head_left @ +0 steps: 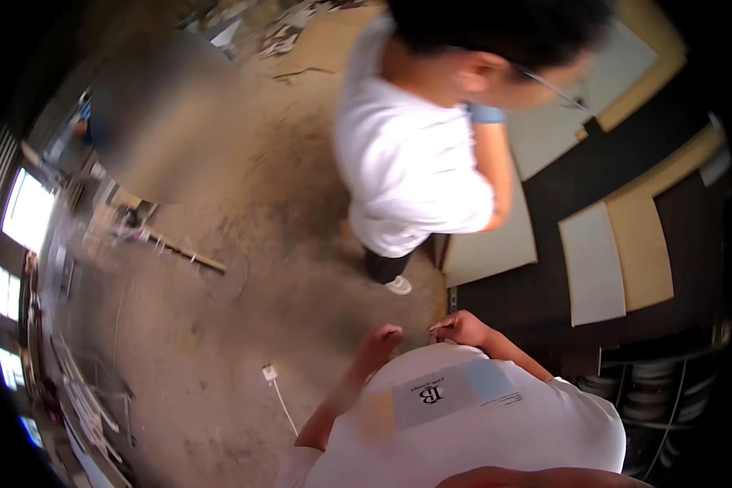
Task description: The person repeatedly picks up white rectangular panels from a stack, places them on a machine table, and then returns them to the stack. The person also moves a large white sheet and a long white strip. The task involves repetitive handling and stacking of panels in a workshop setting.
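My left hand [380, 342] hangs in front of my white shirt [464, 431], with its fingers curled in and slightly blurred. A short gap to the right, my right hand [462, 328] is closed with thumb and fingers pressed together near the shirt's front. Anything small inside either hand is hidden. The hands are apart from each other. Nearest to my right hand is the corner of a dark table [504, 297] bearing pale flat boards, but the hand appears not to touch it.
A person in a white shirt [415, 163] stands ahead beside the table. Pale boards [594, 264] lie on its dark top. A white plug or socket [269, 373] with a cable [285, 407] lies on the concrete floor. A rack with round items [651, 382] stands at right.
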